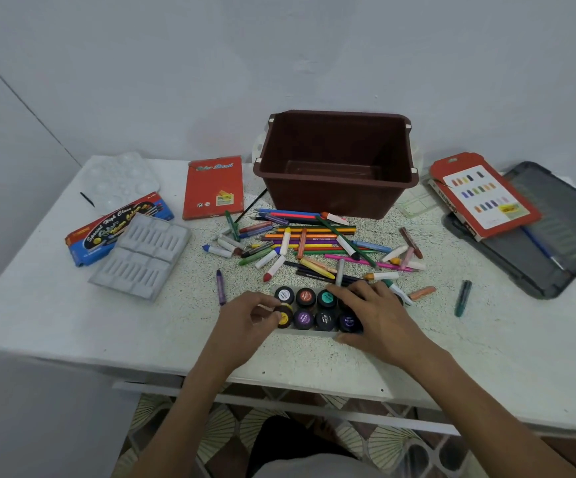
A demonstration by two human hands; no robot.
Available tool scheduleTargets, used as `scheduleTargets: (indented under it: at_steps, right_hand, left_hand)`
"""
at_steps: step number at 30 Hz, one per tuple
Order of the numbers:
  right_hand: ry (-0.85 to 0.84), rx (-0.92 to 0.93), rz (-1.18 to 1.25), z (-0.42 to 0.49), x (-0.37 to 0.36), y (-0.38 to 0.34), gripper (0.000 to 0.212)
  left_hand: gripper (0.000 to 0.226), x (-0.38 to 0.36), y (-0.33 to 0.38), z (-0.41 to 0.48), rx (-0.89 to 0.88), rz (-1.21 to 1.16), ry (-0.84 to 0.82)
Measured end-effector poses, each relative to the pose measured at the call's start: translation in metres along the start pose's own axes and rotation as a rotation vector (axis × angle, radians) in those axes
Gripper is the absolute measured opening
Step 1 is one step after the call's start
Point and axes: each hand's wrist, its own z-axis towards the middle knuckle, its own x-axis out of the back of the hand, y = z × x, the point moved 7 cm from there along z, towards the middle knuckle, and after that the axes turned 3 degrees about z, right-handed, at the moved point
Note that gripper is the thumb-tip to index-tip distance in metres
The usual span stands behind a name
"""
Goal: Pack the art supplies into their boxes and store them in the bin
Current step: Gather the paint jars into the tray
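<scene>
My left grip (pixel 245 317) is pinching the yellow paint jar (pixel 284 319) at the near-left corner of the tray (pixel 300 332), seating it in its slot I reckon. My right grip (pixel 372 312) is clamped over the tray's right end so it doesn't skate across the worktop (pixel 73 322). The crayons and pencils (pixel 314 243) are heaped loose just behind. Beyond them is the brown bin (pixel 335 198), which looks empty and ready for boxes.

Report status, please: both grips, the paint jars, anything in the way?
Left grip pinches yellow-lidded paint jar in white tray, left end. Right grip holds tray, right end. Loose crayons and pencils heap between tray and brown plastic bin.
</scene>
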Motion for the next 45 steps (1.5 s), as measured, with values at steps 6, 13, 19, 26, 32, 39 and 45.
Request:
scheduleTargets:
  at_steps: [6,13,19,26,32,39,45]
  right_hand:
    - [0.0,-0.002,-0.005,0.0,0.0,0.0,0.083]
    - [0.009,-0.005,0.002,0.0,0.0,0.001,0.084]
    - [0.008,-0.004,0.003,-0.001,0.001,0.0,0.083]
    - [0.009,-0.002,-0.002,0.0,0.001,0.001,0.084]
    - [0.015,0.009,-0.001,-0.001,-0.001,0.001,0.084]
    - [0.014,0.015,0.004,0.0,-0.001,0.001,0.083]
    - [0.012,0.017,0.004,0.0,-0.002,0.001,0.083]
  left_hand:
    - [0.016,-0.001,0.0,0.0,-0.083,0.086,0.009]
    - [0.012,0.001,0.0,0.003,-0.132,0.216,-0.03]
    - [0.007,0.001,0.002,0.006,-0.168,0.34,-0.076]
    - [0.007,0.003,0.005,0.004,-0.229,0.367,-0.02]
    - [0.044,-0.011,-0.002,-0.002,-0.292,0.393,-0.087]
    - [0.037,-0.01,-0.001,0.001,-0.336,0.399,-0.065]
    - [0.039,-0.009,0.006,0.004,-0.393,0.465,-0.091]
